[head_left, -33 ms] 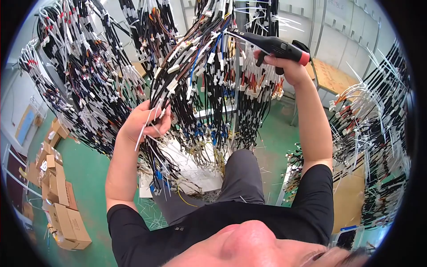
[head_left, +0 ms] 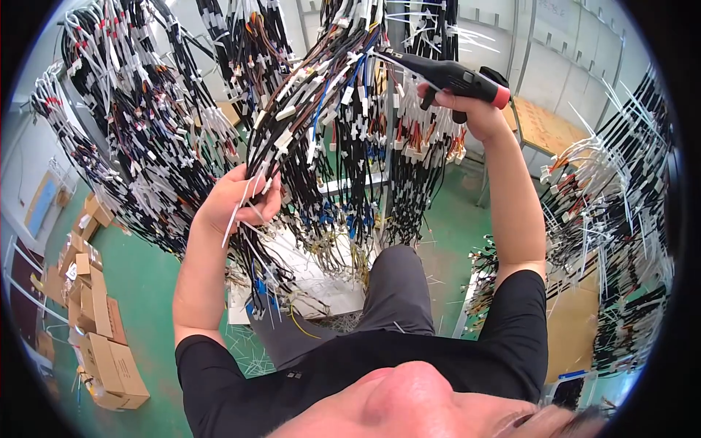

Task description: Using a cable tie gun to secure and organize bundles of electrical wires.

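My left hand [head_left: 241,197] is closed around a thick bundle of wire harnesses [head_left: 281,135], mostly black wires with white connectors. A loose white cable tie [head_left: 241,206] pokes out by its fingers. Raised at the upper right, my right hand [head_left: 471,109] grips a black and red cable tie gun [head_left: 456,79] by its handle. The gun's narrow nose meets the upper part of the bundle, close to a blue wire [head_left: 321,102] and a white tie there. Whether a tie sits in the nose is too small to tell.
Dense rows of hanging harnesses [head_left: 139,124] stand at the left, and more hang at the right [head_left: 621,197]. Cardboard boxes [head_left: 109,365] line the green floor at the left. A wooden table [head_left: 548,124] is behind my right arm. Cut tie ends [head_left: 252,354] litter the floor.
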### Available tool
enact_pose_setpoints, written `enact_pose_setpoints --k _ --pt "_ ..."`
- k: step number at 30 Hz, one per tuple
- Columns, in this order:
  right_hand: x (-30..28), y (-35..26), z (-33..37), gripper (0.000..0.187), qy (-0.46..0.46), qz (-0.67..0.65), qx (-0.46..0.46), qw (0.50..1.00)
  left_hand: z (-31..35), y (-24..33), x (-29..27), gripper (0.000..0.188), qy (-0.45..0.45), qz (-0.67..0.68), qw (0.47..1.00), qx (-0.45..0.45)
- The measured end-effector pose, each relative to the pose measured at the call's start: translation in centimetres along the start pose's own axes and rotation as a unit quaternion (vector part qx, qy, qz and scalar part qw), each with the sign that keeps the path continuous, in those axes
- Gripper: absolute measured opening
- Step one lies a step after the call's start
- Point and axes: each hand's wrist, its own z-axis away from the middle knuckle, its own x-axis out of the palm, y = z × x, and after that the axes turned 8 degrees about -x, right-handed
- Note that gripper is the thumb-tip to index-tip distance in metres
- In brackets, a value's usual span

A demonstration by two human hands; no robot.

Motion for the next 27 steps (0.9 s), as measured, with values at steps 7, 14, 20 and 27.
enact_pose_setpoints --k 7,14,20,27 --pt "0.8 -1.3 0.2 0.052 -0.019 0.082 -0.013 0.996 0.1 0.0 -0.1 0.025 0.002 0.006 1.0 -0.014" --pt "2.3 -1.8 0.0 0.026 -0.057 0.276 -0.049 0.958 0.2 0.3 0.3 0.025 0.011 -0.006 1.0 -0.018" --pt "4.4 -2.1 0.1 0.027 -0.001 0.47 -0.188 0.862 1.6 1.1 -2.1 0.028 0.007 -0.036 0.999 0.025" --pt "4.3 -0.1 0.6 0.041 -0.002 0.37 -0.195 0.908 2.4 2.5 -2.0 0.027 0.058 -0.076 0.995 -0.004"
